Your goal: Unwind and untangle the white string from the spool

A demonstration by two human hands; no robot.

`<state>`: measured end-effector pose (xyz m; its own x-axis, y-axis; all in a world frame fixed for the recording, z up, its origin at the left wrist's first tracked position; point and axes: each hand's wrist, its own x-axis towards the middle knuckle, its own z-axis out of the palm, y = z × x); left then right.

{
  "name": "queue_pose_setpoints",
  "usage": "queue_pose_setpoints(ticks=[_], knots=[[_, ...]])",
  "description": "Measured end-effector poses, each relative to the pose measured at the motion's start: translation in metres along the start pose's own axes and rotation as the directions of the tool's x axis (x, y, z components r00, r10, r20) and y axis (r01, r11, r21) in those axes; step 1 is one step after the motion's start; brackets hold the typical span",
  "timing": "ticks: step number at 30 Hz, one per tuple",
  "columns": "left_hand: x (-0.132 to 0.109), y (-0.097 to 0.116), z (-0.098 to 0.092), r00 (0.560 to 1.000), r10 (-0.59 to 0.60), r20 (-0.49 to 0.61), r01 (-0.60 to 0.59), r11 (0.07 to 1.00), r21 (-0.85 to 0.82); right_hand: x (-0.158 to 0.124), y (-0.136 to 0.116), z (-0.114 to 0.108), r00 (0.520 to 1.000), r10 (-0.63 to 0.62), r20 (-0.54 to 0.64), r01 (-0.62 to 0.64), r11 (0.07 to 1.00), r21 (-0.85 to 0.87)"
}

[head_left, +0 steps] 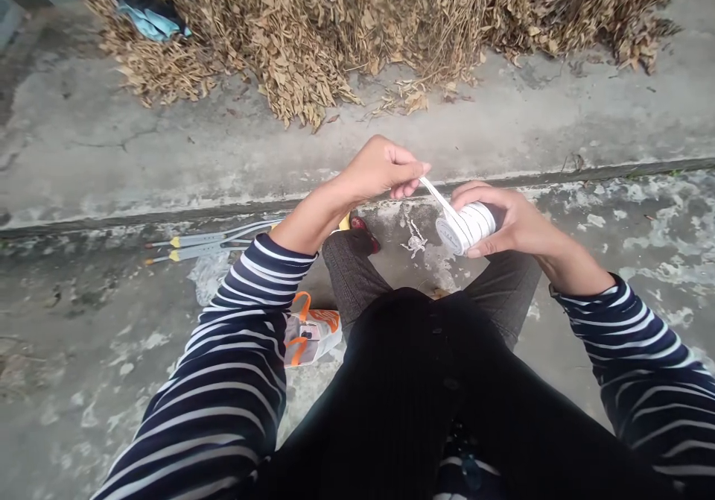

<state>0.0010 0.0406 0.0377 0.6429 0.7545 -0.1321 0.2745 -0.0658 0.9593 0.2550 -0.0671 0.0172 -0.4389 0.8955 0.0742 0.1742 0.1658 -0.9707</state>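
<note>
L hand (385,172) pinched shut on free end of white strip (439,196), R hand (514,224) wrapped tight round the spool (466,228) held above concrete floor (614,209); imo a hard tug could slip the end or spill loose turns.

White tape roll (466,228), navy-striped sleeves (234,351)

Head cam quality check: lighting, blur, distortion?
Head view: flat, soft daylight, no hard shadows or glare; left hand, right hand, white tape spool and tape strip sharp; black lap garment crushed to near-featureless dark; concrete step edge bows, wide-angle distortion.
</note>
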Motion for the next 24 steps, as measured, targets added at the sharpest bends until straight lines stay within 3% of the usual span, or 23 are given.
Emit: queue_pose_setpoints(ticks=[8,14,19,24], knots=[[0.015,-0.005,0.000,0.991,-0.039,0.125,0.027,0.995,0.101,0.001,0.014,0.011,0.993,0.112,-0.021,-0.101,0.950,0.296],[0.023,-0.013,0.006,0.972,-0.068,0.226,0.059,0.997,0.049,-0.005,0.027,0.018,0.972,0.223,0.071,-0.229,0.844,0.485],[0.021,-0.022,0.017,0.960,-0.102,0.260,0.117,0.992,-0.045,-0.007,0.034,0.022,0.965,0.213,0.155,-0.264,0.764,0.588],[0.015,-0.036,0.027,0.955,-0.150,0.256,0.187,0.974,-0.129,-0.010,0.042,0.027,0.956,0.242,0.165,-0.287,0.659,0.696]])
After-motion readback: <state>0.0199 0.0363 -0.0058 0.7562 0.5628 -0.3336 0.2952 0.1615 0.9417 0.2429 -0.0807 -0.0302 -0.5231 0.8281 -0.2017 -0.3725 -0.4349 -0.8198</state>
